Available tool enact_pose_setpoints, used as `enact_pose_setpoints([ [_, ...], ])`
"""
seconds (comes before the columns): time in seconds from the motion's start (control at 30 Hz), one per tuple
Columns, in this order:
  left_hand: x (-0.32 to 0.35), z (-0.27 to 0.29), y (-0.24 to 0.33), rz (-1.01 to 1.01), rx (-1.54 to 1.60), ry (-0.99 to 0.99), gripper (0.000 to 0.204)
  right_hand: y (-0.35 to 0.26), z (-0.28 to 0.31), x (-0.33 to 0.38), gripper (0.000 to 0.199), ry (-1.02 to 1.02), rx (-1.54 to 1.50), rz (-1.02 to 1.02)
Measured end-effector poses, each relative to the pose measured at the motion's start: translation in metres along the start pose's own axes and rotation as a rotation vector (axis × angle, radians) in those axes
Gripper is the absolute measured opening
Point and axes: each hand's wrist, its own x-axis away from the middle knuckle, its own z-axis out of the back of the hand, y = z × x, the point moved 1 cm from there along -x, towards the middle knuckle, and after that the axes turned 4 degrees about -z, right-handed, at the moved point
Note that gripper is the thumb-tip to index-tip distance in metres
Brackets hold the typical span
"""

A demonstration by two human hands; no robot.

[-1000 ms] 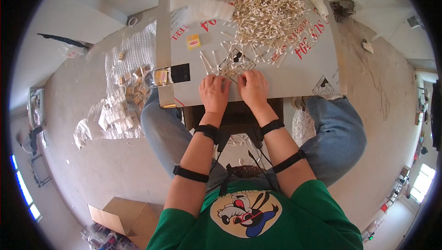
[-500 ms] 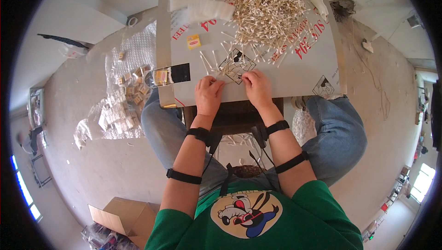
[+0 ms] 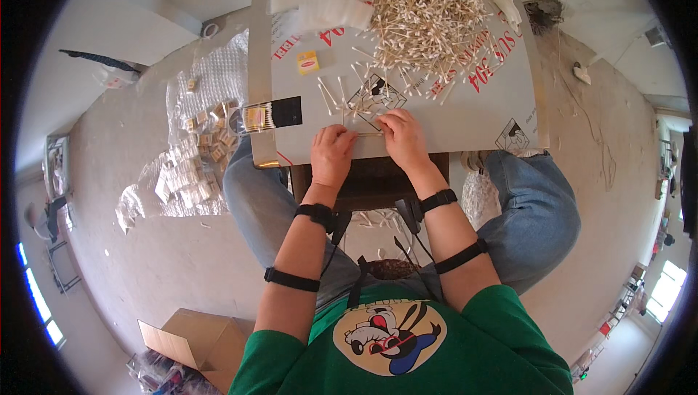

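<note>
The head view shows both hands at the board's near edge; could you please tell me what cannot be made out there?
- Head view: what the left hand and right hand pinch between them is too small; it looks like a thin bundle of cotton swabs.
- Fingertips: curled under, hidden by the hands' backs.
- Swab pile: single sticks blur together.
- Board: its far edge is cut off by the picture's top.

Seen from above, a seated person's left hand (image 3: 331, 153) and right hand (image 3: 401, 137) pinch a small bundle of cotton swabs (image 3: 368, 134) between them on a grey board (image 3: 465, 115). A large pile of swabs (image 3: 425, 17) lies beyond the hands.
</note>
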Motion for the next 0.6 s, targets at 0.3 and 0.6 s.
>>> enact_pose_setpoints([
  [0.3, 0.0, -0.005, -0.002, 0.022, -0.01, 0.04, 0.012, -0.012, 0.001, 0.007, 0.017, -0.034, 0.027, 0.015],
  [0.6, -0.017, -0.004, -0.017, 0.25, -0.015, 0.064, 0.011, -0.012, -0.004, 0.007, 0.013, -0.019, 0.011, 0.053],
])
